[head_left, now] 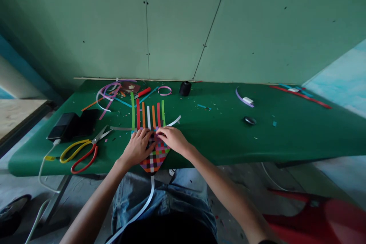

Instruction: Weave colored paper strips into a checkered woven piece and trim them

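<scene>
A woven piece of many-coloured strips (160, 156) lies at the table's front edge, its pointed end toward me. Green, red, orange and white strip ends stick out from its far side, and a long white strip hangs from its tip over my lap. My left hand (139, 146) rests on the left of the weave with its fingers spread. On the upper right part, my right hand (173, 138) has its fingers pinched together at the weave; what they grip is too small to make out. A pale strip (174, 121) pokes out beyond the right hand.
Yellow-and-red-handled scissors (91, 146) and a black device with a cable (63, 126) lie left. Loose strips (110, 93), a red-handled tool (143, 92) and a black spool (185, 88) are farther back. Right are a dark oval object (249, 120) and a white adapter (248, 100).
</scene>
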`<state>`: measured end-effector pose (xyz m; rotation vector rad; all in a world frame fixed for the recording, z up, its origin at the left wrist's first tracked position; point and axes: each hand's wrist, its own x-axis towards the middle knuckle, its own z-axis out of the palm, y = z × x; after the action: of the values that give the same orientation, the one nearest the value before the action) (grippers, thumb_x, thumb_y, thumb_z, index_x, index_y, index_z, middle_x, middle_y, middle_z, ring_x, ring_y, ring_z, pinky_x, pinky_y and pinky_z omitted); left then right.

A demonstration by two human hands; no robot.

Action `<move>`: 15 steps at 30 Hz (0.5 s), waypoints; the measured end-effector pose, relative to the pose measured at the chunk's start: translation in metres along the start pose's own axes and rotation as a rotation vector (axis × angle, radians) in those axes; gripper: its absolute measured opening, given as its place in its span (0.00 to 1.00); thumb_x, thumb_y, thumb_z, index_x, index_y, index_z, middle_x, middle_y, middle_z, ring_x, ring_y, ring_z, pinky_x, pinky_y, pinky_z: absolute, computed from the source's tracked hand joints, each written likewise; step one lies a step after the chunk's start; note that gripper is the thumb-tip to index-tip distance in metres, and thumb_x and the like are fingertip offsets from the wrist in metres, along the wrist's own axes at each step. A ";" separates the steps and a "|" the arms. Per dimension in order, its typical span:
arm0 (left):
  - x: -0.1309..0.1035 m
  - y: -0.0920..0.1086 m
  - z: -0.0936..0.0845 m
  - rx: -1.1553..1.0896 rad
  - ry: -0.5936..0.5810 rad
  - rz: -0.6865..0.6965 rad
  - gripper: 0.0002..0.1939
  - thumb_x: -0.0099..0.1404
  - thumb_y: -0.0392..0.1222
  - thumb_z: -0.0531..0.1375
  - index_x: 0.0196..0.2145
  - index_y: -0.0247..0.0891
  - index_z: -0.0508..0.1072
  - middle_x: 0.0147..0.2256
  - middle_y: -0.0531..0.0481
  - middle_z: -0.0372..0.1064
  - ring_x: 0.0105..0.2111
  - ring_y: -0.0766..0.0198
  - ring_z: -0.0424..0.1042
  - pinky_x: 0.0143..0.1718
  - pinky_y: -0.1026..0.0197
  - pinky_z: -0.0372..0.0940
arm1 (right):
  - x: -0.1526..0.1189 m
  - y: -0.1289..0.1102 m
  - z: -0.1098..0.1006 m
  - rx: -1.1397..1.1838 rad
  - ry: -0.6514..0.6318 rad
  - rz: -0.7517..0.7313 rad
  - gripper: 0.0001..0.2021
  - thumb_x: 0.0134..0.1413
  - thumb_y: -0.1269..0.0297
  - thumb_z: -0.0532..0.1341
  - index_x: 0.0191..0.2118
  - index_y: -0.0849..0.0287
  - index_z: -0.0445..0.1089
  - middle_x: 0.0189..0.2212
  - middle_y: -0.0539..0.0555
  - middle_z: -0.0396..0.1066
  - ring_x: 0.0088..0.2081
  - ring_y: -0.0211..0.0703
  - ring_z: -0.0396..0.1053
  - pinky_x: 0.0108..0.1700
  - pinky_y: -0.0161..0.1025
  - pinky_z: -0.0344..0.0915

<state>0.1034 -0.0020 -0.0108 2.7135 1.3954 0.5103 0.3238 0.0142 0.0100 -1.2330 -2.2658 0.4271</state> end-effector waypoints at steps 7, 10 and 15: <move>0.000 0.000 0.000 -0.007 0.003 -0.006 0.23 0.78 0.54 0.52 0.63 0.40 0.67 0.60 0.39 0.67 0.55 0.45 0.67 0.55 0.44 0.62 | 0.021 0.007 -0.020 0.026 -0.159 -0.102 0.11 0.66 0.75 0.63 0.45 0.54 0.80 0.44 0.54 0.79 0.44 0.43 0.76 0.47 0.37 0.68; 0.000 0.001 -0.002 0.005 0.002 0.004 0.23 0.78 0.54 0.52 0.62 0.39 0.67 0.60 0.39 0.67 0.55 0.45 0.67 0.55 0.44 0.62 | 0.035 0.003 -0.032 -0.069 -0.323 -0.152 0.12 0.66 0.76 0.62 0.46 0.55 0.80 0.45 0.55 0.78 0.43 0.43 0.76 0.44 0.36 0.66; -0.001 0.002 -0.004 0.025 0.007 0.014 0.23 0.79 0.53 0.52 0.63 0.39 0.67 0.59 0.39 0.67 0.54 0.46 0.67 0.52 0.44 0.63 | 0.045 -0.003 -0.038 -0.219 -0.400 -0.195 0.11 0.66 0.78 0.61 0.43 0.59 0.80 0.41 0.56 0.77 0.40 0.42 0.73 0.39 0.36 0.61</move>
<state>0.1037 -0.0042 -0.0070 2.7456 1.3942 0.5068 0.3231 0.0518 0.0555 -1.0874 -2.8079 0.3867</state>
